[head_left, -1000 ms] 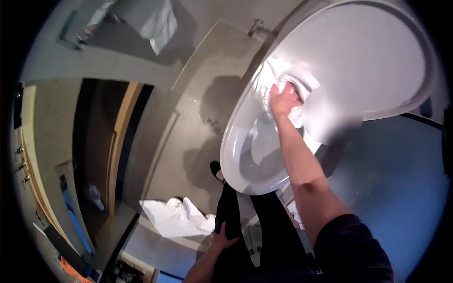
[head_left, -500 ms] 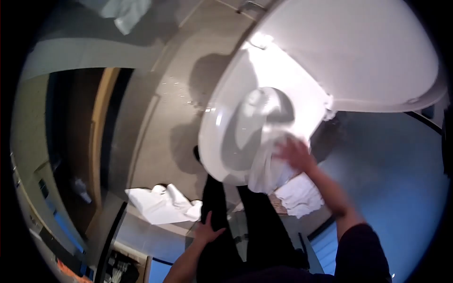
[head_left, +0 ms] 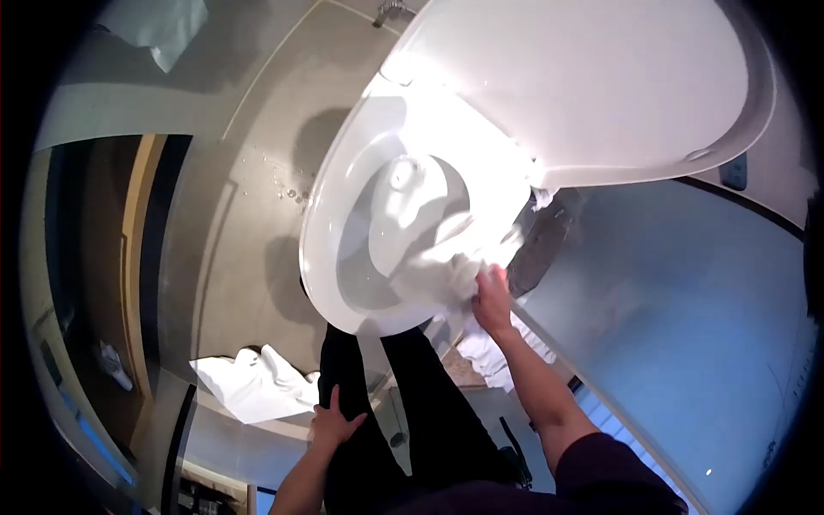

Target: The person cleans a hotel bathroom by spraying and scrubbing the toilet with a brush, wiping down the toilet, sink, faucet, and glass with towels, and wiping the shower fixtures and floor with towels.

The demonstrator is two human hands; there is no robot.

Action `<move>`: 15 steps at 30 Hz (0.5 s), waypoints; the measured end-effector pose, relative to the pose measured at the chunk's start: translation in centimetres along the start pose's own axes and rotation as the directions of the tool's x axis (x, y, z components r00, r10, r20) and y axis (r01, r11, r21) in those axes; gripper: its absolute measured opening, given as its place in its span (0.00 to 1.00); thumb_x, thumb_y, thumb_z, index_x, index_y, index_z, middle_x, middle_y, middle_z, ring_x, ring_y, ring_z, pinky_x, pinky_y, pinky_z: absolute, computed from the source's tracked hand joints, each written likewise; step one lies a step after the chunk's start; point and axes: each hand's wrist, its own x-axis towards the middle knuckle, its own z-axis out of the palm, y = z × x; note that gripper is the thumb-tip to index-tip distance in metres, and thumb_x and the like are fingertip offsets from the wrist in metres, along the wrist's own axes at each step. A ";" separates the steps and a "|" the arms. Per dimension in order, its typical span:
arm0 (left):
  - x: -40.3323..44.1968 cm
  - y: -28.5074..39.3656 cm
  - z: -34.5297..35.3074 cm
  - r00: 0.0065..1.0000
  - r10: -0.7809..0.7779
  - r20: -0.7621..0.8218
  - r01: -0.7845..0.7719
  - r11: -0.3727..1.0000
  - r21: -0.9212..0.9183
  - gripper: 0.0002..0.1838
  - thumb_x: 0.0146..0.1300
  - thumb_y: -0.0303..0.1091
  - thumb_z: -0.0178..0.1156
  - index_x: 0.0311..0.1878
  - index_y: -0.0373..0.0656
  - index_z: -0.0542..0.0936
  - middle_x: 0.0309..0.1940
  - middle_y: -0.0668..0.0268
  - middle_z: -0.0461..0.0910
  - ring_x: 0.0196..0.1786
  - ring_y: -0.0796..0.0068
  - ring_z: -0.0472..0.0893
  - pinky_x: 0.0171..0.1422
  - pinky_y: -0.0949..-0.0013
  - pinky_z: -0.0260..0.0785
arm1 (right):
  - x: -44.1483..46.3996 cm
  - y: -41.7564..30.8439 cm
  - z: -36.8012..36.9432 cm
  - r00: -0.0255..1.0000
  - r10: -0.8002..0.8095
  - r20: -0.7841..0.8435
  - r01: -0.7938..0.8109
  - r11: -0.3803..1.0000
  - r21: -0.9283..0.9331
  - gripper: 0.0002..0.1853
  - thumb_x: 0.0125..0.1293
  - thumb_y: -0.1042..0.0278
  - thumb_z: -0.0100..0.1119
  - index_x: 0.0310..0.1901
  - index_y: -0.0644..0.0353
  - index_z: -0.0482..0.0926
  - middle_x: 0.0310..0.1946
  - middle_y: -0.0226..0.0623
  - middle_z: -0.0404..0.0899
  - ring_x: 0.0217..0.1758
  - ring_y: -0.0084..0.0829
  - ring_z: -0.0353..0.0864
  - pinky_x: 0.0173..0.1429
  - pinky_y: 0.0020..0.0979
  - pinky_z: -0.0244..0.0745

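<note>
My right hand [head_left: 493, 300] is closed on a white cloth [head_left: 459, 262], which hangs blurred over the right rim of a white toilet bowl [head_left: 319, 249]. The raised lid and seat [head_left: 601, 86] stand beyond the bowl. Water shows inside it. My left hand [head_left: 336, 424] rests on my left thigh, fingers spread, holding nothing. Close to that hand, a second white cloth [head_left: 253, 384] lies on a ledge at the lower left.
More white cloth [head_left: 498, 352] lies on the floor right of the bowl. Water drops spot the grey floor [head_left: 257, 249]. A frosted glass panel [head_left: 669, 309] stands at the right. White cloth [head_left: 163, 26] hangs at the upper left, above a dark doorway [head_left: 94, 249].
My right hand and its cloth have moved from the back of the bowl to the right rim. The view has shifted, so the toilet appears farther left. My left hand stays on my thigh.
</note>
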 end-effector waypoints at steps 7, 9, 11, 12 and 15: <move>0.0 -0.9 -0.2 0.999 0.029 -0.035 -0.030 0.999 -0.019 0.53 0.41 0.69 0.57 0.68 0.64 0.41 0.50 0.40 0.63 0.49 0.45 0.71 0.52 0.52 0.66 | 7.6 -5.4 -15.5 0.807 0.505 -0.306 0.086 0.411 0.907 0.18 0.62 0.71 0.49 0.52 0.69 0.67 0.48 0.39 0.71 0.44 0.25 0.72 0.47 0.26 0.69; 0.3 -1.6 0.8 0.997 0.059 -0.055 -0.061 0.997 -0.042 0.53 0.41 0.70 0.56 0.68 0.63 0.41 0.50 0.37 0.62 0.49 0.44 0.71 0.52 0.52 0.65 | 14.8 -7.1 -15.9 0.889 0.447 -0.096 -0.203 0.574 0.793 0.19 0.64 0.65 0.48 0.52 0.69 0.67 0.50 0.46 0.70 0.49 0.30 0.72 0.48 0.32 0.70; 0.1 -1.4 1.1 0.997 0.050 -0.060 -0.053 0.997 -0.048 0.53 0.42 0.70 0.56 0.68 0.63 0.41 0.50 0.35 0.61 0.50 0.43 0.71 0.52 0.52 0.65 | 21.6 -11.6 -7.4 0.859 0.215 -0.464 -0.036 0.930 0.365 0.27 0.56 0.61 0.55 0.57 0.60 0.64 0.59 0.56 0.53 0.54 0.46 0.66 0.52 0.40 0.68; -0.1 -1.2 0.7 0.998 0.053 -0.031 -0.055 0.994 -0.089 0.53 0.42 0.70 0.55 0.68 0.63 0.42 0.51 0.32 0.60 0.50 0.42 0.70 0.53 0.51 0.65 | 25.0 -13.9 -3.3 0.783 0.084 -0.616 -0.035 0.995 0.092 0.32 0.52 0.59 0.58 0.59 0.56 0.63 0.63 0.61 0.45 0.56 0.54 0.64 0.54 0.44 0.67; 1.1 -2.1 3.1 0.994 0.078 -0.077 -0.089 0.985 -0.145 0.53 0.42 0.70 0.55 0.68 0.63 0.42 0.52 0.32 0.60 0.51 0.41 0.69 0.53 0.50 0.64 | 22.0 -23.3 -4.8 0.935 -0.087 -0.343 0.148 0.976 0.157 0.28 0.46 0.73 0.62 0.53 0.51 0.68 0.61 0.60 0.48 0.54 0.56 0.64 0.51 0.42 0.70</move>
